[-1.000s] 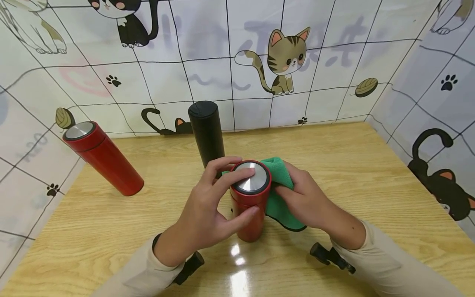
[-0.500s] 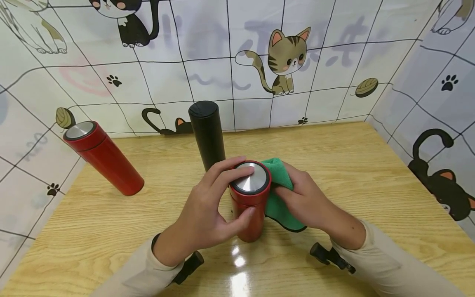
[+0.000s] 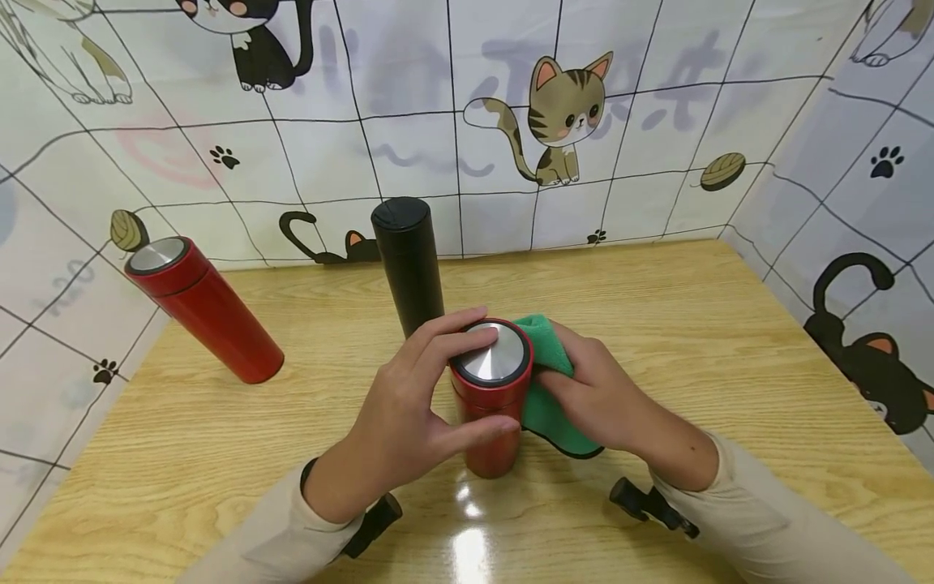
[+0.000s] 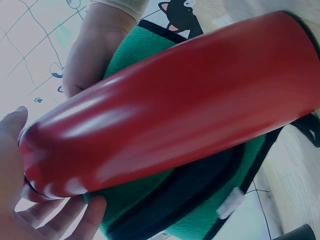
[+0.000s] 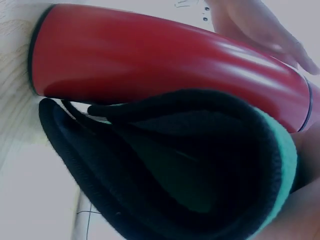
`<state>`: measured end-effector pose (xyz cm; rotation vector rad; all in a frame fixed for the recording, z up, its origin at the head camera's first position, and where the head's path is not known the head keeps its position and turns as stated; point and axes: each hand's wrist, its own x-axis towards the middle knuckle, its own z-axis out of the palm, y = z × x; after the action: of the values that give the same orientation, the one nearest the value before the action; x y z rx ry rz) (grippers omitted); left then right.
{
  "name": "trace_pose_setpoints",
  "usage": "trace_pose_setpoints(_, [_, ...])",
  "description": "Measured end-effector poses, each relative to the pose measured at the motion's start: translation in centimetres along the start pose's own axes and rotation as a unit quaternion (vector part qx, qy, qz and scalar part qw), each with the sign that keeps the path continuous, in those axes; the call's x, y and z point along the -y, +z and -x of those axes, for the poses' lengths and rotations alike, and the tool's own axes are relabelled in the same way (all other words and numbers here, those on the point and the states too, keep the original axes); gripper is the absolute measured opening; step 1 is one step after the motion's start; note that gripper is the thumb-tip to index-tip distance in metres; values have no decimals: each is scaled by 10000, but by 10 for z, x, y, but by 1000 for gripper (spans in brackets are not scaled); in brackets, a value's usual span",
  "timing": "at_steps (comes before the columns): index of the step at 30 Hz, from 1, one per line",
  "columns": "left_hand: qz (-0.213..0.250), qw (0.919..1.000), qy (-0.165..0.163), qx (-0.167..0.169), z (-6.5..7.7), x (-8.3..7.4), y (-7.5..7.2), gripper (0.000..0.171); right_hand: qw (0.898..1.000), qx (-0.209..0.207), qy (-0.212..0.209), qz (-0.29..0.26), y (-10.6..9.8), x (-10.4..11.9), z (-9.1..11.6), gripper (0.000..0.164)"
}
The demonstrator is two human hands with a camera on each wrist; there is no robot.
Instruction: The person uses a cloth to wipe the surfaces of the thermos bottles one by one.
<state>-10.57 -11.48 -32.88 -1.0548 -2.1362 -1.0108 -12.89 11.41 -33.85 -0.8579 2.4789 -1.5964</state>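
Observation:
A red thermos (image 3: 493, 458) with a silver-topped lid stands upright near the middle of the table. My left hand (image 3: 409, 414) holds its top, fingers over the lid and thumb across the front. On the thermos's right side, my right hand (image 3: 601, 397) grips a green cloth (image 3: 554, 426) with dark edging, held against the bottle. In the left wrist view the cloth (image 4: 145, 45) extends behind the red body (image 4: 175, 100). The right wrist view shows the cloth's folded dark edge (image 5: 270, 175) beside the bottle (image 5: 150, 55). The right fingertips are hidden by the cloth.
A black bottle (image 3: 412, 276) stands just behind the held thermos. Farther left is another red thermos (image 3: 219, 320), upright. The wooden table (image 3: 657, 324) meets cat-patterned sheeting (image 3: 409, 146) at the back and sides.
My left thumb has straightened and slid rightward across the thermos front. The bit of cloth seen left of the lid a second ago is out of sight. My right hand has barely moved.

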Motion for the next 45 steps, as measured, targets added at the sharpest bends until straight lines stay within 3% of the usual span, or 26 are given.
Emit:
trace_pose_setpoints(9, [149,9998,-76,64,1,-1,0,67,9994,273,168,-155,1,-1,-1,37])
trace_pose_setpoints(16, [256,9996,-31,77,0,-2,-1,60,10000,-8,-29,-27,-1,0,1,41])
trace_pose_setpoints(25, [312,9995,18,14,0,0,-1,51,9999,105,99,-80,0,0,-1,38])
trace_pose_setpoints(31, [327,9994,54,85,-1,0,-1,51,9999,-129,-43,-10,-3,2,1,41])
trace_pose_setpoints(39, [199,9995,185,148,-1,-2,-1,52,9996,133,146,-178,0,-2,-1,40])
trace_pose_setpoints(45, [102,9993,222,268,-1,-2,-1,52,9999,-136,30,49,-2,1,0,42])
